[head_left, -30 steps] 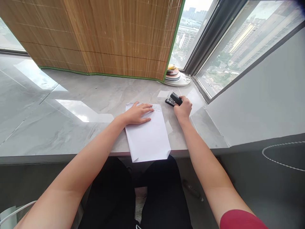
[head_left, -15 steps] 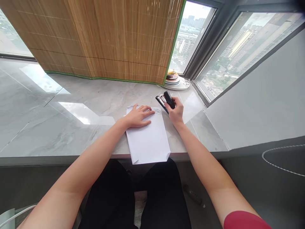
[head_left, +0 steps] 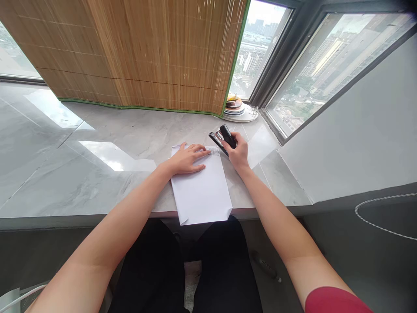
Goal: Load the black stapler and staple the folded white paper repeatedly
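A sheet or thin stack of white paper (head_left: 205, 195) lies on the marble-patterned ledge, its near end jutting past the front edge with bent corners. Small dark print shows near its upper right corner. My left hand (head_left: 189, 159) rests flat on the paper's upper part, fingers spread toward the print. Just beyond the paper's upper right corner, my right hand (head_left: 238, 152) grips a black stapler (head_left: 224, 138) with its jaws apart, tilted toward the upper left. Whether the stapler touches the paper I cannot tell.
Stacked plates (head_left: 239, 111) stand in the window corner at the back. A bamboo blind (head_left: 146, 56) with green edging hangs down to the ledge (head_left: 81, 182). At the right is a white wall (head_left: 352, 117), with a beaded cord (head_left: 368, 203) below it. A bottle-like object (head_left: 265, 265) lies on the floor.
My right hand has moved the stapler slightly left, closer to the paper's upper right corner. My left hand stays flat on the paper. The whole view has shifted a little.
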Demonstrator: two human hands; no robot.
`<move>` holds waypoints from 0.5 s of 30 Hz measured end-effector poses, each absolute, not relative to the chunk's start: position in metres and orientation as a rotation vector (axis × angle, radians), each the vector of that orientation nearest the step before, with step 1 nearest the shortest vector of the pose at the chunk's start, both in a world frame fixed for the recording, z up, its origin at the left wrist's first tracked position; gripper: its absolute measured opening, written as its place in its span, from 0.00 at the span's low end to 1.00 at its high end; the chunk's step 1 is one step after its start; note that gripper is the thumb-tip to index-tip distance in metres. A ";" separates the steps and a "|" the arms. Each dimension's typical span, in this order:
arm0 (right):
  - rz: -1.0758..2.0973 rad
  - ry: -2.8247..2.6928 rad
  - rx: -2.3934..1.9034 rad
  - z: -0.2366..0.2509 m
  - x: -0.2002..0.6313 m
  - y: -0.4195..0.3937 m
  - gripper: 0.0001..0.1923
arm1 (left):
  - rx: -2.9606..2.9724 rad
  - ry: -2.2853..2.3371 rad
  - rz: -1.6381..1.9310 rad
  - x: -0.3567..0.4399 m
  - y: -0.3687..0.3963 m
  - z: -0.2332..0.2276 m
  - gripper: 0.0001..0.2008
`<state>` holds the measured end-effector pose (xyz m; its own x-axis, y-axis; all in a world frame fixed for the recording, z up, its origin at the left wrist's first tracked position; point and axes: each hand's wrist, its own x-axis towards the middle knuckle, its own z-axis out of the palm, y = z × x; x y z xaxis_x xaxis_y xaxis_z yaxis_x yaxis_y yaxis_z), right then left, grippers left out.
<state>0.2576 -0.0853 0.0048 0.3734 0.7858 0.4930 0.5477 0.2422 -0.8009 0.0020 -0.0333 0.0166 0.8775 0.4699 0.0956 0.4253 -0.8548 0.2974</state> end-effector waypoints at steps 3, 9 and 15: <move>0.285 -1.270 -1.374 0.005 0.258 -0.086 0.19 | 2.741 0.660 0.341 0.002 -0.030 0.016 0.35; 0.452 -1.583 -1.152 0.007 0.248 -0.093 0.18 | 2.532 0.984 1.033 0.000 -0.015 0.013 0.11; 0.491 -1.980 -1.030 0.004 0.227 -0.101 0.16 | 2.265 1.071 1.275 -0.004 -0.006 0.009 0.14</move>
